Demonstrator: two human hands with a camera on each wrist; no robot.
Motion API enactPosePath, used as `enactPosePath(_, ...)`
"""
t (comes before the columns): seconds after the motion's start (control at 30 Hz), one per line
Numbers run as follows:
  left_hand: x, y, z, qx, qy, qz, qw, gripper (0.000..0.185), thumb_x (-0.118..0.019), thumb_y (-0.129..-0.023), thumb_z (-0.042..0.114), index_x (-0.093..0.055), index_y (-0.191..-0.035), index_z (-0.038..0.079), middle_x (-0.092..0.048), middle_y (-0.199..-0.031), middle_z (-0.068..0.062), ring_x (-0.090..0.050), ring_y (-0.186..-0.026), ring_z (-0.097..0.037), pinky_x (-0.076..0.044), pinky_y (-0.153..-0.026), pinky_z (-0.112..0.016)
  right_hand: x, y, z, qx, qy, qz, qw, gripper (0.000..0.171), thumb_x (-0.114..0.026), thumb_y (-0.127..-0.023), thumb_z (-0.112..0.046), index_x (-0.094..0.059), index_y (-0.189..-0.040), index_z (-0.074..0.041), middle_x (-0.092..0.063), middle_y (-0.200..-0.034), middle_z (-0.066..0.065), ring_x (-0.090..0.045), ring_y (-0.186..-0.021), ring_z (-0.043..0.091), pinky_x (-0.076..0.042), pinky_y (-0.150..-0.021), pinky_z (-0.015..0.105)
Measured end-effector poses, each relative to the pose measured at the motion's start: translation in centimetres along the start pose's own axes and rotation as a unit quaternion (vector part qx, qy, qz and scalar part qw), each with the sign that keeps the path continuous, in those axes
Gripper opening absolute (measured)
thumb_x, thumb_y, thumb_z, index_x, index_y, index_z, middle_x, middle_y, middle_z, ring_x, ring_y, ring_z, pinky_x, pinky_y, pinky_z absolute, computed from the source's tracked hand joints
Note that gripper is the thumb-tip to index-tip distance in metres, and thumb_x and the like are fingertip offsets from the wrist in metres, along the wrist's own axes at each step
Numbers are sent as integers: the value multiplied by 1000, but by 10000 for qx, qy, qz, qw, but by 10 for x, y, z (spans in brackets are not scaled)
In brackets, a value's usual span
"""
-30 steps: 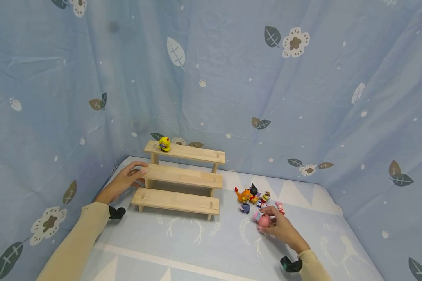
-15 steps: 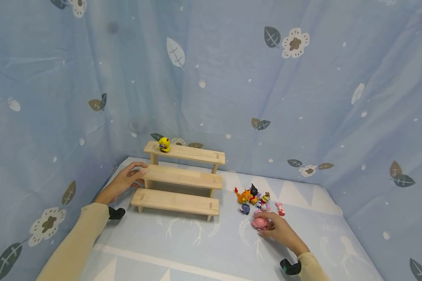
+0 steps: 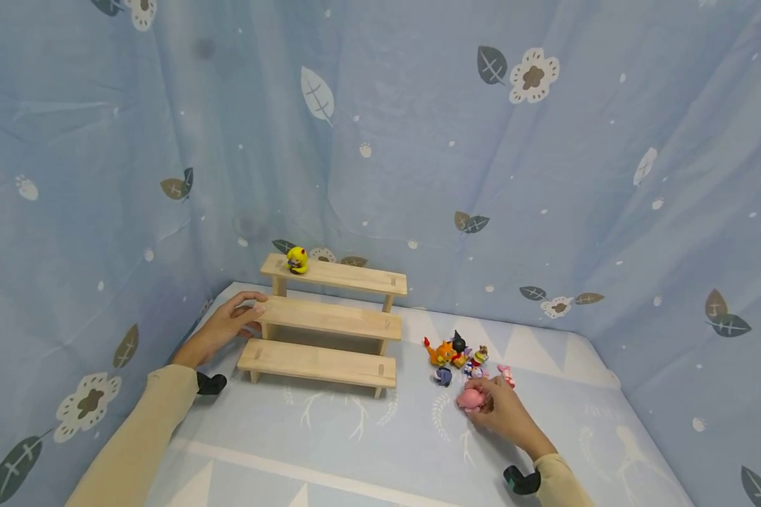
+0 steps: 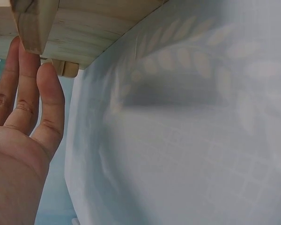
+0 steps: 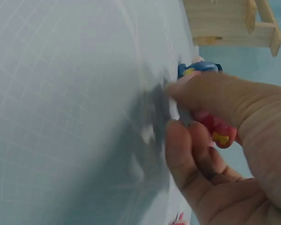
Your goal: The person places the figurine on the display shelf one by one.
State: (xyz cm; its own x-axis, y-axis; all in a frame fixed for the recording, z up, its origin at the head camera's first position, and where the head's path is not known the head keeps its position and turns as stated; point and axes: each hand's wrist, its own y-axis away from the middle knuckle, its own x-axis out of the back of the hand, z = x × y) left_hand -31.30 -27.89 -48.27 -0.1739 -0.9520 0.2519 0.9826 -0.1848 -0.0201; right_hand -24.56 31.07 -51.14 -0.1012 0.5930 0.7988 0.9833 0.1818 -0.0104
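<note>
My left hand (image 3: 231,324) holds the left end of the middle board of a three-tier wooden stand (image 3: 330,317). In the left wrist view, the fingertips (image 4: 49,77) reach up beneath the wood beside a support. My right hand (image 3: 504,412) pinches a round pink toy figure (image 3: 471,399) between thumb and fingers, close over the mat. The right wrist view shows pink with a yellow bow (image 5: 221,138) behind the fingers; the rest is hidden. A small grey-purple figure (image 3: 442,377) lies just beyond it.
On the stand's top tier sits a yellow figure (image 3: 297,260). An orange figure (image 3: 442,353) with a red tail tip, a black-topped figure (image 3: 459,343) and several others cluster behind my right hand. A pink-and-white figure (image 3: 506,375) lies to their right. Blue patterned curtain (image 3: 412,141) surrounds the mat.
The pink figure has been turned in my right fingers; its blue-and-pink part no longer shows and its plain rounded side faces up. My left hand and the stand have not moved.
</note>
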Motion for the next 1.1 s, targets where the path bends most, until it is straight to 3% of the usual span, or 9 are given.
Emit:
enactPosePath(0.23,2,-5,-11,-7,-107,67,9999,53,-57,-107,41,-43,-151,14,-61,-124,-22,-61,-109,-50,-54,-88,-52,5,-1,1,106,173,403,9990,43,-92,-79,-25,-72,-114,-11,-53,-94,3,-52,-76,15,-45,-59,26)
enactPosePath(0.5,-1,4,7,-51,5,23,10000,53,-59,-107,37,-44,-149,10,-63,-119,-21,-59,-110,-54,-56,-85,-48,7,-4,9,-197,-337,477,9981,43,-84,-89,-27,-70,-127,-13,-68,-111,4,-61,-80,13,-52,-56,27)
enactPosePath(0.6,0,3,6,-29,-2,21,10000,54,-60,-106,39,-44,-149,11,-64,-118,-20,-58,-111,-55,-56,-84,-45,8,-5,9,-77,-454,534,9975,40,-84,-89,-25,-70,-125,-14,-69,-114,4,-63,-83,14,-54,-61,27)
enactPosePath(0.73,2,-5,-9,-17,5,69,10000,54,-59,-106,41,-43,-151,13,-64,-119,-20,-58,-111,-55,-56,-84,-44,8,-4,7,134,-354,671,9970,39,-87,-85,-16,-71,-121,-14,-70,-114,2,-66,-94,18,-56,-75,28)
enactPosePath(0.83,4,-10,-21,-23,6,86,10000,56,-58,-106,43,-43,-152,16,-63,-120,-19,-60,-111,-53,-56,-84,-45,7,-4,7,47,-401,715,9966,40,-89,-82,-12,-71,-118,-14,-70,-114,2,-66,-102,21,-57,-83,29)
enactPosePath(1.1,5,-9,-23,-126,-1,24,9999,56,-59,-105,44,-42,-152,18,-63,-122,-19,-63,-108,-47,-56,-86,-47,2,-1,11,32,-588,930,9939,44,-92,-78,-15,-71,-117,-15,-71,-111,1,-66,-102,19,-57,-84,26)
